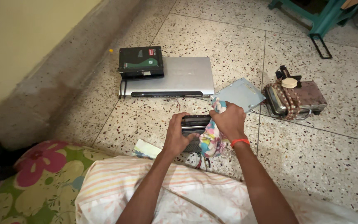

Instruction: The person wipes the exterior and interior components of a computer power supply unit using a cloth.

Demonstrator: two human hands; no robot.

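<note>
The left hand (pixel 176 135) is gripping a small dark device (pixel 194 124) on the floor (pixel 332 157), its fingers curled shut around the near left end; the right hand (pixel 230 120) is pressing a bunched multicoloured cloth (pixel 211 140) against the device's right end, its fingers closed on the cloth; beyond the device a silver player (pixel 179 81) is lying flat, carrying a black box (pixel 141 62); right of the device a grey metal plate (pixel 241 93) is resting beside a rope-tied sandwich maker (pixel 297 99).
</note>
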